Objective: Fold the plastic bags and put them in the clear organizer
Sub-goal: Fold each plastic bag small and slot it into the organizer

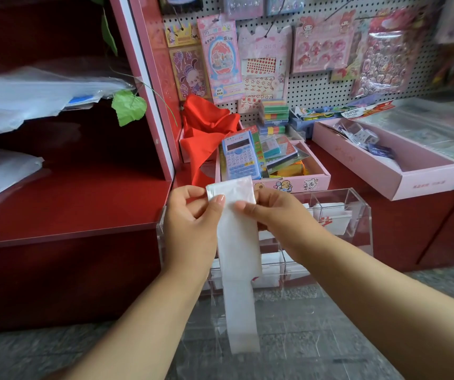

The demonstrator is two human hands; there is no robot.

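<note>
Folded plastic bag point(238, 259) between both hands

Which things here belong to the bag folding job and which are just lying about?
Job: left hand, right hand, white plastic bag, clear organizer.
Lying about: blue calculator, red cloth, green leaf, pink tray.

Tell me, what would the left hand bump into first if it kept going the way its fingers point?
The left hand points up and right, so it would probably first meet the pink box holding the calculator, just beyond the bag it pinches. Depth is hard to judge.
</note>
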